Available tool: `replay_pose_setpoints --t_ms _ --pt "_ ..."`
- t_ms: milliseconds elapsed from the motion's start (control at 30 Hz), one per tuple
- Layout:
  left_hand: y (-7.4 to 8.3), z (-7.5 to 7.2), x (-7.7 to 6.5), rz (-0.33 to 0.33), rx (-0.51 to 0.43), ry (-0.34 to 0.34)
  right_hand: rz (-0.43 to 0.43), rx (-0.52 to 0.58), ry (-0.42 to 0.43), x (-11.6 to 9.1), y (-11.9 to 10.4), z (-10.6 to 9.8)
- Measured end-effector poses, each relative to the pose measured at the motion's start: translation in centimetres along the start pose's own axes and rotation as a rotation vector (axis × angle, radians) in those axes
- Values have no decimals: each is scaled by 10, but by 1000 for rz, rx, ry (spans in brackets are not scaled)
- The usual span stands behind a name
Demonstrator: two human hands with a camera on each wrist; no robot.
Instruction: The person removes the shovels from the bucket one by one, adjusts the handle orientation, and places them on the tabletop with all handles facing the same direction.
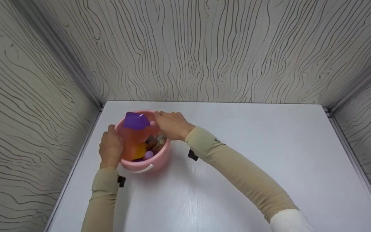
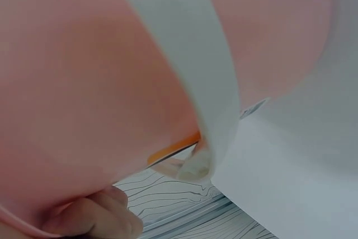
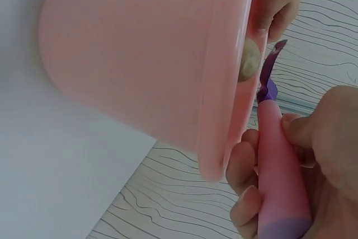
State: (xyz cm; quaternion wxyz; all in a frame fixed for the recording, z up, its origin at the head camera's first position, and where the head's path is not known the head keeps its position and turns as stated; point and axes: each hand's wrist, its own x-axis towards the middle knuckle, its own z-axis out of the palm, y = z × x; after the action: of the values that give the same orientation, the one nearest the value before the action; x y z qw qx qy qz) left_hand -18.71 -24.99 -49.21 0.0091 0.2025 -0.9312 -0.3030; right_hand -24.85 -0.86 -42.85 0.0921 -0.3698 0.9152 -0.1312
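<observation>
A pink bucket [image 1: 161, 161] stands on the white table toward the back left. My left hand [image 1: 110, 146] grips the left side of its rim, with curled fingers [image 2: 100, 214] showing in the left wrist view. In my right hand [image 1: 173, 125] is a toy shovel [image 3: 282, 172] with a pink handle and a purple blade [image 1: 136, 120]. The blade lies over the far inside of the bucket. My right fingers are close to the rim; whether they touch it I cannot tell. Inside the bucket are a yellow-orange piece [image 1: 139, 150], a lilac ball [image 1: 149, 155] and brown, stone-like pieces [image 1: 155, 143].
The bucket's white carrying handle [image 2: 190, 43] hangs down its near side. Patterned panels [image 1: 204, 51] rise behind the table and at both sides. The white tabletop [image 1: 253, 145] stretches to the right of the bucket.
</observation>
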Motion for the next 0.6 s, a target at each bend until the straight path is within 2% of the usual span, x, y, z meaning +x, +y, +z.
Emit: replay_pose_setpoints --t_ms 167,433,600 --pt "3 -1 0 -23 -25 -22 25 94 -3 -7 5 0" --pt "3 -2 0 -31 -63 -47 62 188 49 -19 13 6" --pt "-2 0 -1 3 -38 2 54 258 116 -31 12 11"
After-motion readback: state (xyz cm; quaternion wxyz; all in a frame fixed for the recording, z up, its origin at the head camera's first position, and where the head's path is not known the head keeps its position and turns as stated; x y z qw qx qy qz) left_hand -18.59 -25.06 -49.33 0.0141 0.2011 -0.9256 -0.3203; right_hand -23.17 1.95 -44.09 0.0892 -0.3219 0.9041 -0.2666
